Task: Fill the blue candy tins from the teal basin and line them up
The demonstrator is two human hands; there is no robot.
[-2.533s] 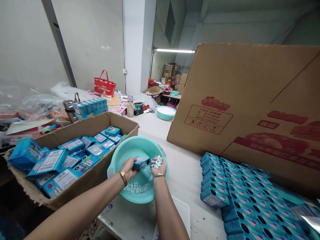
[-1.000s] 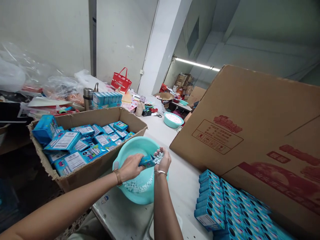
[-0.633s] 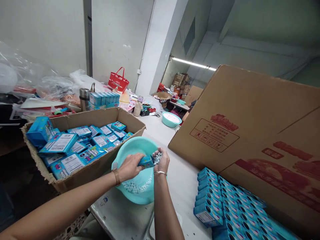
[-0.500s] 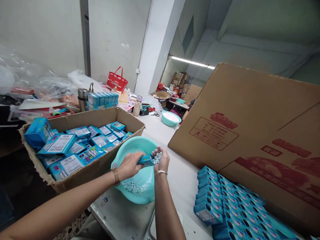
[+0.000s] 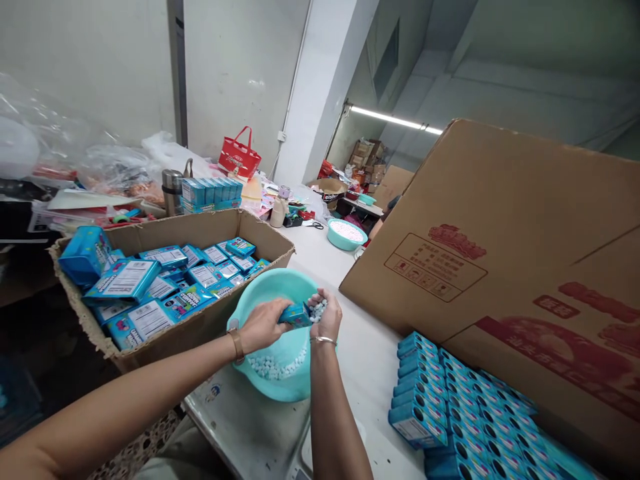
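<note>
My left hand (image 5: 264, 323) grips a small blue candy box (image 5: 295, 315), tilted on its side over a turquoise basin (image 5: 287, 390). Against the box's right end, my right hand (image 5: 329, 317) is cupped around a heap of small pale candies (image 5: 317, 307). More pale candies (image 5: 277, 367) lie along the near part of the basin floor. Whether the candies have entered the box is hidden by the hands.
At left, a cardboard carton (image 5: 210, 327) holds several blue boxes. Rows of blue boxes (image 5: 420, 420) stand at right before a large cardboard box (image 5: 500, 220). Farther back are another basin (image 5: 345, 245), scissors (image 5: 315, 225), a steel flask (image 5: 173, 192) and a red bag (image 5: 240, 157).
The view has shifted slightly. The left hand still holds the candy box, and the right hand's candies are closer to its end, with the fingers a little more curled.
</note>
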